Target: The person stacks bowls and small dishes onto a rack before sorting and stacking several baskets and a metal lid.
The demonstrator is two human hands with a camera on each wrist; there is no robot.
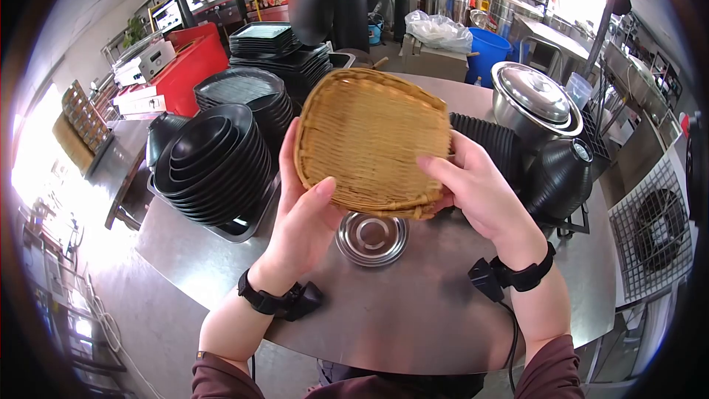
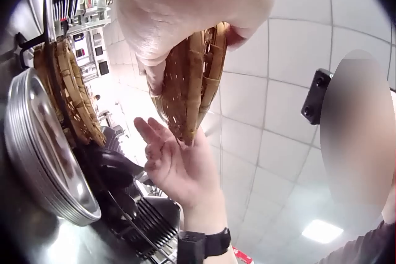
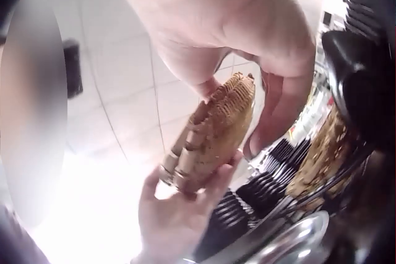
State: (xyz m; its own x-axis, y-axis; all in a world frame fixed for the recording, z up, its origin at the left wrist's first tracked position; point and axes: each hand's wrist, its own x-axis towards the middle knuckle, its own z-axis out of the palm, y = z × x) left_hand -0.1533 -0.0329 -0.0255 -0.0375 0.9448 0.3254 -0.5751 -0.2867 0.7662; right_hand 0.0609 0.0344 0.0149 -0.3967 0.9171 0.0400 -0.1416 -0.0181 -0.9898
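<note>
A shallow woven bamboo basket (image 1: 373, 137), roughly square with rounded corners, is held up over the steel table, tilted so that its inside faces me. My left hand (image 1: 301, 214) grips its lower left side, thumb at the front rim and fingers behind. On the right side, my right hand (image 1: 484, 188) holds it with the thumb over the rim and the fingers at the back. Beneath the basket, a stack of round steel dishes (image 1: 371, 240) stands on the table, partly covered in the head view. More woven basketwork (image 2: 77, 100) shows behind the dishes in the left wrist view.
Stacked black bowls (image 1: 214, 159) fill a tray on the left, with black plates (image 1: 244, 89) behind them. To the right stand a lidded steel pot (image 1: 535, 100) and more stacked black bowls (image 1: 559, 177). The steel table's (image 1: 399, 325) front edge curves near my body.
</note>
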